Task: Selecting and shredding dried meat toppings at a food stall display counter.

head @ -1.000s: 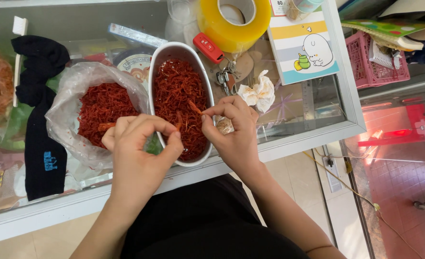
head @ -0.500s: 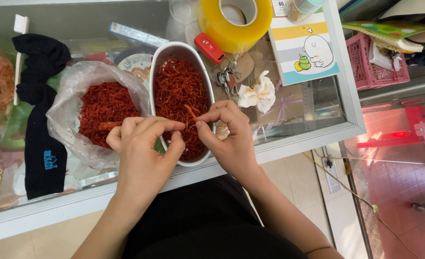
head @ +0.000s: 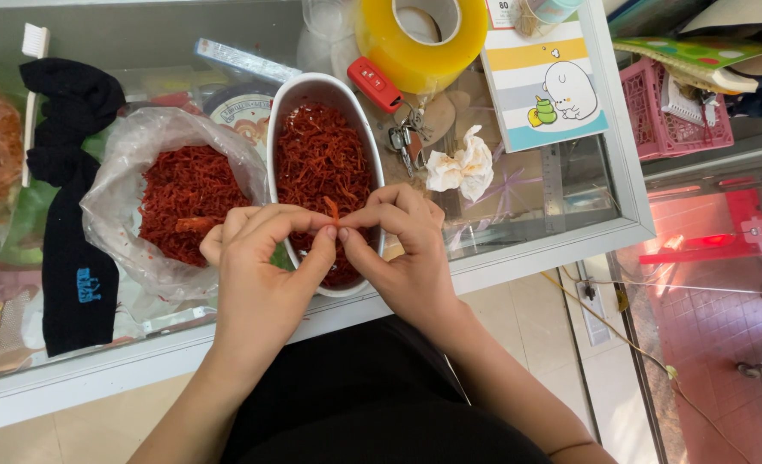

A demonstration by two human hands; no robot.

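Observation:
My left hand [head: 261, 266] and my right hand [head: 402, 249] meet fingertip to fingertip over the near half of a white oval dish [head: 280, 120] filled with red shredded strips. Between both sets of fingertips I pinch one small orange-red strip [head: 332, 209]. To the left, a clear plastic bag [head: 115, 180] lies open on the glass counter, holding a heap of the same red shreds [head: 183, 193].
A yellow tape roll [head: 420, 39], a red key fob with keys [head: 379, 84], a crumpled tissue [head: 460, 167] and a striped cartoon card [head: 544, 82] lie beyond the dish. A black sock [head: 67, 249] lies left. A pink basket [head: 677, 107] sits right. The counter's metal edge [head: 527, 258] is near me.
My hands have come together over the dish; the right hand moved left and now both pinch the strip it held alone before.

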